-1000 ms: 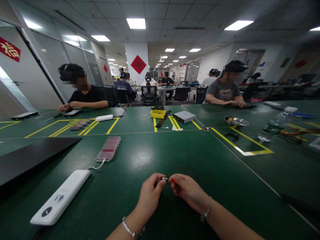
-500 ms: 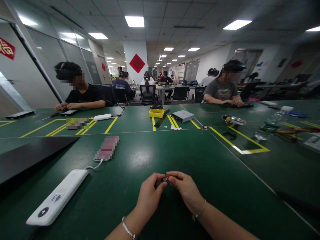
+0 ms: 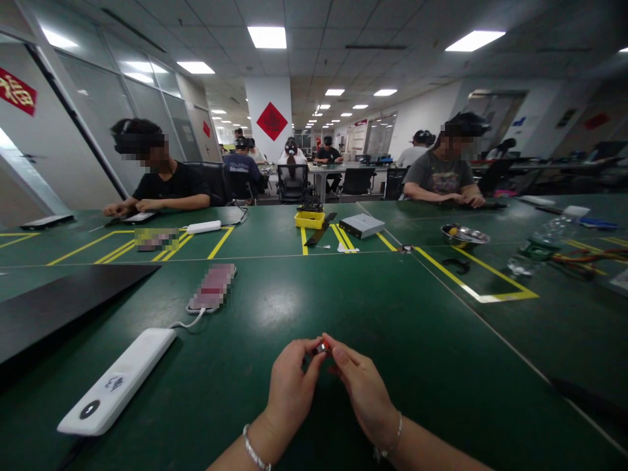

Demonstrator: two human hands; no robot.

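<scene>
Pinching narrowly: my left hand (image 3: pixel 293 376) and right hand (image 3: pixel 366 389), fingertips converging | Held: small metallic-and-red piece (image 3: pixel 322 347) | Location: between both hands' fingertips, partly hidden, above the green table (image 3: pixel 279 294), nearer me than the phone (image 3: pixel 214 288)

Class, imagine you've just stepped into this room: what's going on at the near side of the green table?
The left hand and right hand meet at the fingertips around a tiny item with shiny metal and a red-orange part; it is too small to name. They are above the green table. To their left, a white power bank is joined by a white cable to a phone. Two people sit across the table, their hands low at its surface.
</scene>
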